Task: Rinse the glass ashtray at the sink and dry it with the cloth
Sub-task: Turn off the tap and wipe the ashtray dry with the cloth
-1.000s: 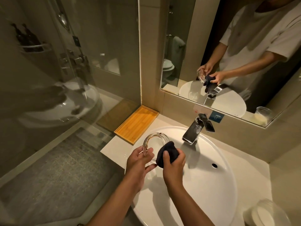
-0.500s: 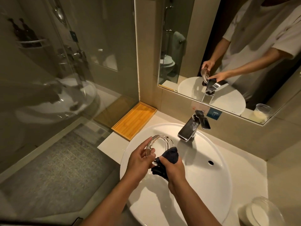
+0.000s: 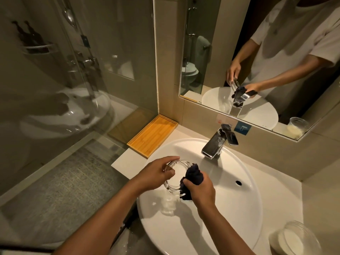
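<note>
Both hands work over the left side of the white oval basin (image 3: 230,208). Left hand (image 3: 156,174) grips the round glass ashtray (image 3: 173,178) by its near-left rim, fingers curled over the top edge and thumb on the rim nearer the middle, so the hand is clamped on the glass. The ashtray is held above the bowl of the sink, tilted with its open face turned up toward the camera, clear of the porcelain as far as can be told. Right hand (image 3: 199,186) is closed in a fist around a bunched dark cloth (image 3: 193,176), which sticks out above the knuckles and presses against the right side of the ashtray's rim. A lower fold of the cloth shows beneath the glass edge.

Behind the hands, the chrome faucet (image 3: 215,144) stands at the back of the basin with its flat lever tilted to the right; no stream is visible from the spout. The overflow hole (image 3: 238,182) sits on the right inner wall. Wet gleams lie on the porcelain under the ashtray. A bamboo tray (image 3: 152,136) rests on the counter at the back left corner, beside the glass shower partition (image 3: 77,74). A clear glass cup with white contents (image 3: 294,240) stands on the counter at the lower right. The mirror (image 3: 211,52) above reflects the arms, the ashtray and the cloth.
</note>
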